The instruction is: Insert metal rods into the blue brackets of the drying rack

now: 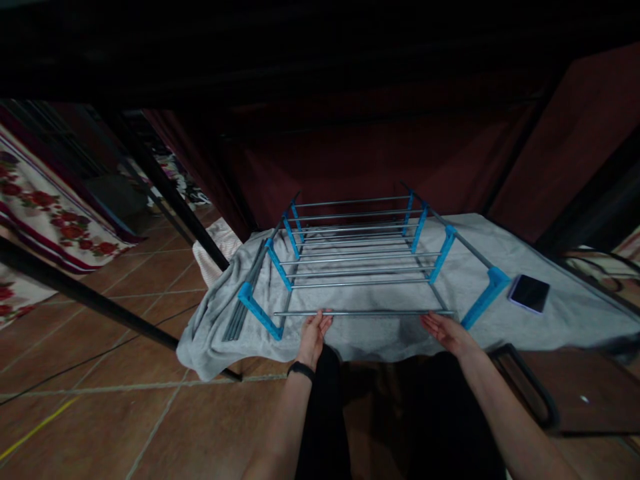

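A partly assembled rack of grey metal tubes and blue plastic connectors (443,255) stands on a grey cloth. Along its near side lies a loose-looking metal rod (375,313), level and reaching towards the blue connectors at both front corners. My left hand (314,335) pinches this rod left of its middle, palm partly up. Near the rod's right end, my right hand (446,332) has its fingers closed around it. Whether the rod's ends sit in the connectors is not clear. Several spare metal tubes (245,293) lie bundled left of the rack.
The grey cloth (505,253) covers a low surface. A phone (530,293) rests on it at right. Dark metal posts (165,187) stand at left, with a flowered cloth (65,213) beyond. A brown panel with a black handle (530,393) is at lower right.
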Demonstrator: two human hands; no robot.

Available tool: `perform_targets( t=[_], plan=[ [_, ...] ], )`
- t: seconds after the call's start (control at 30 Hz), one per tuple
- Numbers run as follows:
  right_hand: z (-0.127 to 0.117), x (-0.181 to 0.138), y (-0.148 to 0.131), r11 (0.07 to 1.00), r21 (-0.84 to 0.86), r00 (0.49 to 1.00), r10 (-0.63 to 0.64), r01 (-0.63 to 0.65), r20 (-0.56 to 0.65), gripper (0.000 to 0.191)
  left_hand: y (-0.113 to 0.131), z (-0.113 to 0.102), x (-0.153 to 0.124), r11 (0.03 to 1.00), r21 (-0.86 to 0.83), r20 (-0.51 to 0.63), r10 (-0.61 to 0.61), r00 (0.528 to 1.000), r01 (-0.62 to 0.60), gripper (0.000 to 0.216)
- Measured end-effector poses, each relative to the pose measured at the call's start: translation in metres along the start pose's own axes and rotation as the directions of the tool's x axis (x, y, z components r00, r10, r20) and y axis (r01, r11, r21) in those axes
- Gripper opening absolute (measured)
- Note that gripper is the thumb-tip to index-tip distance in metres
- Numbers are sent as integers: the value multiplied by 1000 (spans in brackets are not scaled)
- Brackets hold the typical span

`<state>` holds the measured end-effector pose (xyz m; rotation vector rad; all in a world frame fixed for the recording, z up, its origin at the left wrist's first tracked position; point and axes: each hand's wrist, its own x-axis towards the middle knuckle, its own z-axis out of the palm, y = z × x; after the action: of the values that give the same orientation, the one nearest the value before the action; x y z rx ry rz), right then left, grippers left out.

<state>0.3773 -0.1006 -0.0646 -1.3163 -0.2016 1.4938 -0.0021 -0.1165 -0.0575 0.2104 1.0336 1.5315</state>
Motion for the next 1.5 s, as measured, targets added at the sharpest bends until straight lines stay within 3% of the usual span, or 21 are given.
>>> perform_targets(
  t=[0.27,0.5,0.8,0.93,1.17,1.5],
  plan=[
    [17,10,1,999,37,999,10,-9,-44,20,1,-1,0,1000,-7,-33,14,999,-14,9],
    [10,12,-5,998,47,989,-45,52,-140,19,4,-3,1,998,-52,-95,33,995,-38,3],
    [4,9,-13,995,69,978,-51,66,-204,21,10,-2,2,994,-98,-180,24,983,-42,31],
    [5,9,-13,994,78,978,-53,70,-201,20,12,-4,3,990,-118,-242,47,969,-78,33],
    [6,9,-12,993,88,973,-60,81,-221,19,17,-6,5,978,-122,-363,118,924,-172,19],
    [4,15,-11,995,74,966,-52,74,-253,19,13,-10,7,964,-49,-446,214,869,-262,21]
  ],
)
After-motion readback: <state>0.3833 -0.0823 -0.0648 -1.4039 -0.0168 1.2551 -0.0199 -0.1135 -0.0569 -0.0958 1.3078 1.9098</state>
